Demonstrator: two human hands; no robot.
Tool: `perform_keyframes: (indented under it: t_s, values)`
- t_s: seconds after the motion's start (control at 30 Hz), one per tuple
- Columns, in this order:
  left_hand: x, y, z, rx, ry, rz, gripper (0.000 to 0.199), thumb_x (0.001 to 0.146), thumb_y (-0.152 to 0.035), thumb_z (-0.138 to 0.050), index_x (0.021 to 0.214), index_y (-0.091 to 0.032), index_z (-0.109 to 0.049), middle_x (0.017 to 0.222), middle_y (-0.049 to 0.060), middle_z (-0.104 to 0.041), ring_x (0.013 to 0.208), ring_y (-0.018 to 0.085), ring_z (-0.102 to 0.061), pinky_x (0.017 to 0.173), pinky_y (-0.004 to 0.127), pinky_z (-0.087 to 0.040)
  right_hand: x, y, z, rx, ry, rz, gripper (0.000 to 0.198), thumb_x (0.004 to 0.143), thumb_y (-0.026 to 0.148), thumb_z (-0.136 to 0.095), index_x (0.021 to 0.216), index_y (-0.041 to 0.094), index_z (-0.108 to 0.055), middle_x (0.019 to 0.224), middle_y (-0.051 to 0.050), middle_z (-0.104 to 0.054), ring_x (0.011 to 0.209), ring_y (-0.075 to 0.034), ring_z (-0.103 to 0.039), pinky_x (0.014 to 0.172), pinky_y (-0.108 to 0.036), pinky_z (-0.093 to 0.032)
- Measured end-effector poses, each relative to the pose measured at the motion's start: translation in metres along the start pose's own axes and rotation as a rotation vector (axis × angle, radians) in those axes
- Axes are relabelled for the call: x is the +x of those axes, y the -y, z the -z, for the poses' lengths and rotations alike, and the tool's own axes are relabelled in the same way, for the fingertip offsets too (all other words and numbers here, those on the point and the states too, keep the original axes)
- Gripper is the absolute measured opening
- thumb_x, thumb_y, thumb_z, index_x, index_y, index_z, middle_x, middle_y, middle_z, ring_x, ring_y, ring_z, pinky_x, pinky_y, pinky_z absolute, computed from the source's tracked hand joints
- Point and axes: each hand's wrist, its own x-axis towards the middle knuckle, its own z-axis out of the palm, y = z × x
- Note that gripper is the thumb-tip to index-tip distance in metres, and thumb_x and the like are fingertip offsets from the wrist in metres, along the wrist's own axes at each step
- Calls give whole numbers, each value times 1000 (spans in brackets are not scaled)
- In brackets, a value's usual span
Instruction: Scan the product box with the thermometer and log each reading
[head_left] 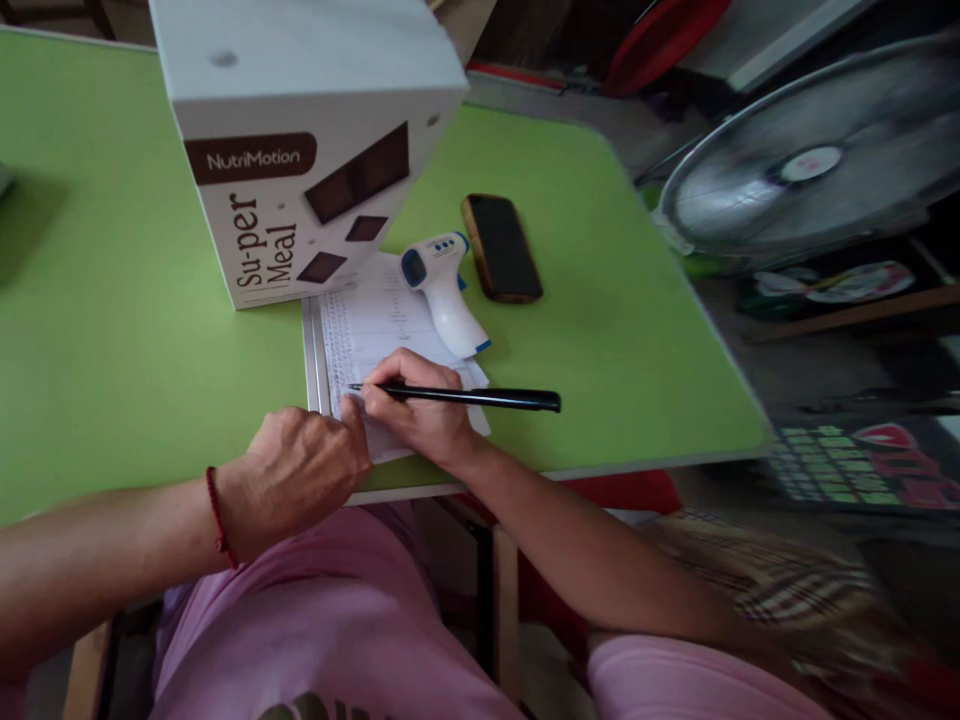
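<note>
A black pen (495, 397) is pinched between the fingers of my right hand (424, 405). Its tip meets the written columns on a sheet of paper (367, 340), and the barrel points off to the right. My left hand (304, 465) lies closed over the lower left of the sheet, index fingertip on the paper just beside the pen tip. Its other fingers curl underneath, hidden from view. A silvery strip (313, 350) runs along the paper's left edge. On the sheet's upper right rests a white and blue infrared thermometer (450, 305).
Behind the paper a large white box (262, 230) labelled NutriMotion stands on the green table (615, 330), covering the sheet's top left. Right of the thermometer lies a phone (504, 250) in a brown case. A fan (810, 165) stands beyond the table's right edge.
</note>
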Motion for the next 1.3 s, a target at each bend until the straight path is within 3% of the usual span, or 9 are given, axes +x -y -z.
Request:
perform_keyframes:
  t_s: [0.7, 0.9, 1.07, 1.3]
  values:
    - [0, 1, -5, -15, -47, 17, 50, 99, -19, -56, 140, 6, -45, 73, 10, -70, 62, 25, -71, 46, 31, -49, 1, 2, -1, -10, -23, -33, 15, 81, 25, -57, 68, 22, -51, 57, 5, -57, 49, -9, -48, 49, -21, -41]
    - [1, 2, -3, -34, -45, 38, 41, 99, -20, -55, 132, 4, -52, 72, 9, -69, 60, 24, -69, 45, 30, -45, 1, 1, 0, -13, -21, 16, 13, 81, 23, -57, 69, 23, -51, 57, 5, -57, 48, -9, -47, 48, -21, -40]
    - [1, 2, -3, -60, -70, 36, 39, 96, -17, -58, 128, 4, -53, 69, 8, -68, 59, 25, -70, 45, 30, -44, 0, 1, 1, -15, 0, -32, 15, 82, 27, -57, 69, 23, -52, 58, 4, -57, 50, -10, -48, 49, -22, -41]
    - [1, 2, 2, -89, -1, 50, 36, 99, -20, -56, 128, 2, -51, 74, 8, -69, 66, 27, -72, 48, 32, -48, 2, 1, 4, -18, -76, -62, 12, 77, 23, -57, 66, 22, -53, 54, 5, -55, 47, -9, -45, 47, -22, -38]
